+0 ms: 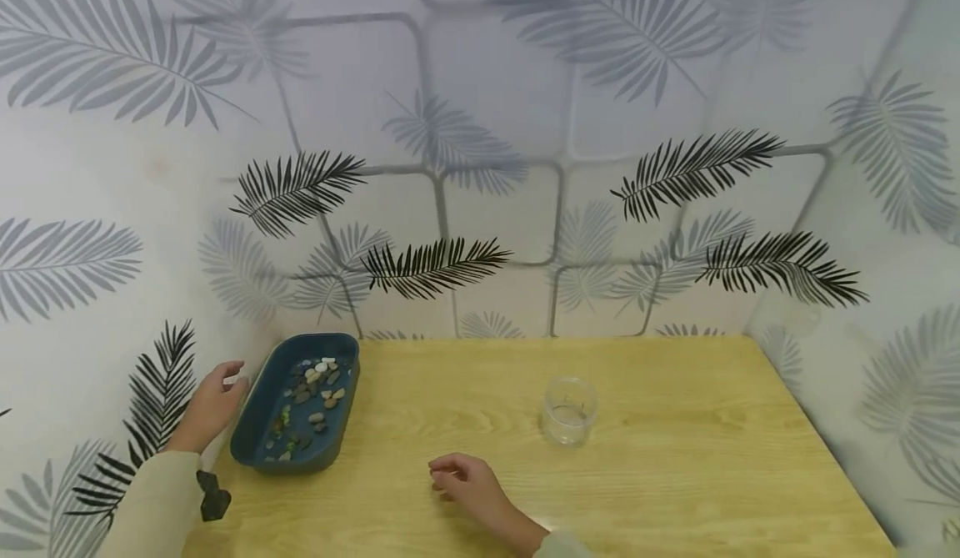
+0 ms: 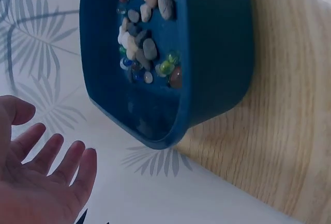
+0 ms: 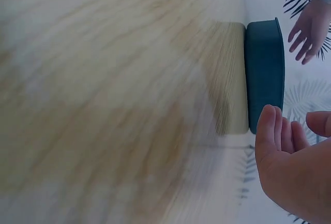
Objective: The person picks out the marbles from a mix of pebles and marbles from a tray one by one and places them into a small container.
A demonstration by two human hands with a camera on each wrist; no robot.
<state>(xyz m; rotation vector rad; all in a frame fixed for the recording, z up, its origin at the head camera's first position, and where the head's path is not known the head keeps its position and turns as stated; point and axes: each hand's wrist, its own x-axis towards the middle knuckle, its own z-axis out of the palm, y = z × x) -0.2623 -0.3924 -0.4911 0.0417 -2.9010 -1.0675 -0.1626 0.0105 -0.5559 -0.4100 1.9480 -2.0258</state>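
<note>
A dark blue plastic tub (image 1: 322, 458) stands at the table's left side. Inside it lie several pebbles (image 2: 150, 49) in grey, white and tan, with green and blue glass marbles (image 2: 166, 67) among them. My left hand (image 1: 213, 404) hovers just beyond the tub's left rim. In the left wrist view its fingers are spread, loosely bent, and hold nothing. To the right of the tub, my right hand (image 1: 476, 491) is over the front of the table, fingers relaxed and slightly curved around nothing. A clear glass cup (image 1: 570, 424) stands upright beyond the right hand.
The light wood table (image 1: 675, 475) meets a leaf-patterned wall (image 1: 510, 208) at the back. Its right edge slants down toward the front. A small black object (image 1: 214, 500) sits by the left forearm.
</note>
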